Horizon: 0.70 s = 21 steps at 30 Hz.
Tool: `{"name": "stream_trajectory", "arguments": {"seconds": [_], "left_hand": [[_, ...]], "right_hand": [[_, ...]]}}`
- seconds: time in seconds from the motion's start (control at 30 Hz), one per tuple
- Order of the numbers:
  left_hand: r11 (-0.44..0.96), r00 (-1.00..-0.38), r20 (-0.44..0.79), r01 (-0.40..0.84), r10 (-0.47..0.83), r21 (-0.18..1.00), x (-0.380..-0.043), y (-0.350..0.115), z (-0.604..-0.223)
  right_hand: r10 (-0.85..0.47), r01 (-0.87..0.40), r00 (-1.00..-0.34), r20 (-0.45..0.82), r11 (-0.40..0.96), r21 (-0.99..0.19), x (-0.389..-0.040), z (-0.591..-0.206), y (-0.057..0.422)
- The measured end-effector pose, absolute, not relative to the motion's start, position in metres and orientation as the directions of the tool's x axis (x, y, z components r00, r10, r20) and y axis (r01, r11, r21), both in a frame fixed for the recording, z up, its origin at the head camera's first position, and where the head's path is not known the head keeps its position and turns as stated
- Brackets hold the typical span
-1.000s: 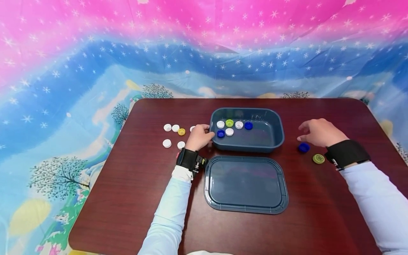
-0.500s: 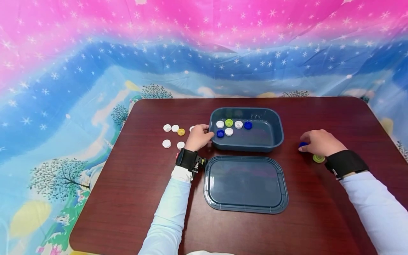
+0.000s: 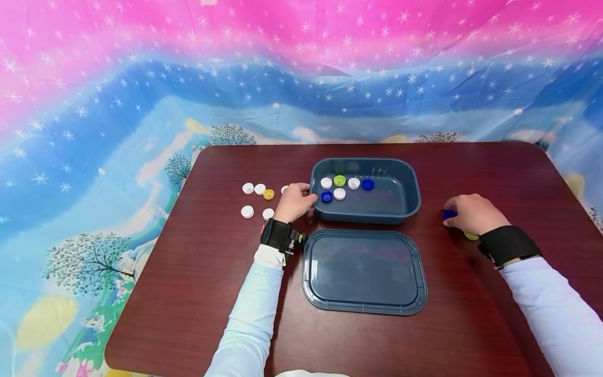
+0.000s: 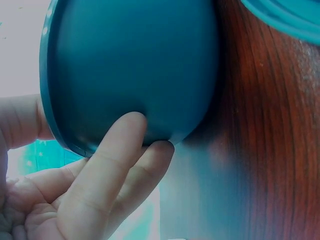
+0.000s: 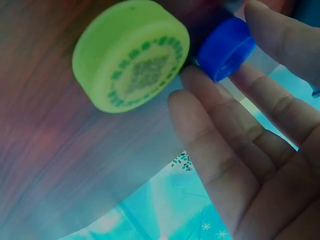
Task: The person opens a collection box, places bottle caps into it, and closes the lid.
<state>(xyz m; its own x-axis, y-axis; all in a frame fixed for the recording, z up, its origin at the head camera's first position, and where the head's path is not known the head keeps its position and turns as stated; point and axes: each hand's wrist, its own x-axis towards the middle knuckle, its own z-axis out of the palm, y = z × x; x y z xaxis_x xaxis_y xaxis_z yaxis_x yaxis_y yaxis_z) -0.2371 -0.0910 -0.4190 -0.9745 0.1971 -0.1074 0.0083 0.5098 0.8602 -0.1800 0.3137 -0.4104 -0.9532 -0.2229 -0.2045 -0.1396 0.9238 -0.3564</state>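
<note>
My left hand (image 3: 294, 203) grips the left end of a dark blue-grey plastic box (image 3: 391, 200); in the left wrist view its thumb hooks over the rim and its fingers lie against the outer wall (image 4: 145, 55). Inside the box sit several bottle caps: white, blue, and one green cap (image 3: 339, 180). Right of the box, my right hand (image 3: 478, 213) pinches a blue bottle cap (image 5: 225, 47) between thumb and fingers, low over the table. Close to those fingers lies a yellow-green bottle cap (image 5: 132, 57), printed side up, partly hidden by the hand in the head view.
A matching lid (image 3: 364, 269) lies flat in front of the box. Left of the box are several white caps (image 3: 247, 211) and one yellow cap (image 3: 268, 195), one of the white ones partly behind the left hand. A patterned cloth (image 3: 301, 104) hangs behind the table.
My right hand has come down onto the blue cap and taken hold of it, now covering part of the yellow-green cap. The left hand stays on the box.
</note>
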Motion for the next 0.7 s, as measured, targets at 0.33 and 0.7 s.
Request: {"name": "stream_trajectory", "arguments": {"seconds": [0.33,0.7], "left_hand": [[0.521,-0.977,-0.1,0.014,0.19,0.853,-0.2356,-0.0904,-0.4175],[0.536,-0.977,-0.096,0.02,0.188,0.844,-0.2356,-0.0891,-0.418]], "right_hand": [[-0.212,-0.148,-0.965,-0.156,0.927,-0.344,-0.1762,-0.4122,0.3112],[-0.216,-0.15,-0.964,-0.153,0.923,-0.353,-0.1766,-0.414,0.3134]]}}
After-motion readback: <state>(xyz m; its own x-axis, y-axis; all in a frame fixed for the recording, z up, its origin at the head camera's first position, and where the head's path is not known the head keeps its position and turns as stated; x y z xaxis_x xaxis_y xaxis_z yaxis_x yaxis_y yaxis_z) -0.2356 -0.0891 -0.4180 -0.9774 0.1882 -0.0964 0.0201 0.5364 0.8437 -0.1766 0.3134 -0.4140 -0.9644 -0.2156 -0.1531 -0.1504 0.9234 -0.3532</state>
